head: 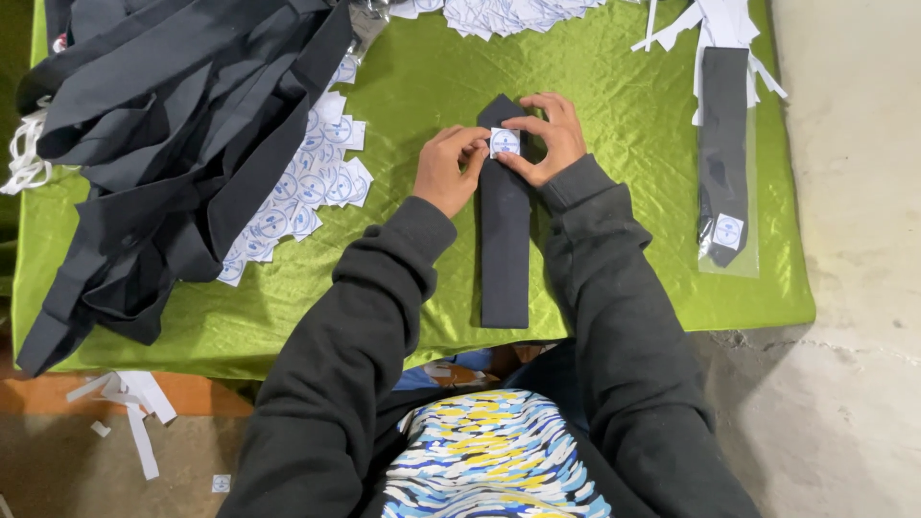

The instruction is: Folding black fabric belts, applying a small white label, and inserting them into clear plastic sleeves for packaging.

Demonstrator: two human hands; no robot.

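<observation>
Both hands meet over the pointed end of a dark folded tie (505, 240); the left hand (447, 168) and right hand (547, 139) pinch a small white round-printed sticker (505, 142) flat against the cloth, seemingly to seat it squarely; the tie lies lengthwise on the green-covered counter (614, 125); left of the hands sit loose stickers (307, 182) and a heap of dark ties (163, 144); right, a bagged tie (724, 144).

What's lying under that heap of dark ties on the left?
Under the heap of dark ties, white square stickers poke out along its right edge, lying on the green cloth. How far the stickers run beneath the heap is covered.
</observation>
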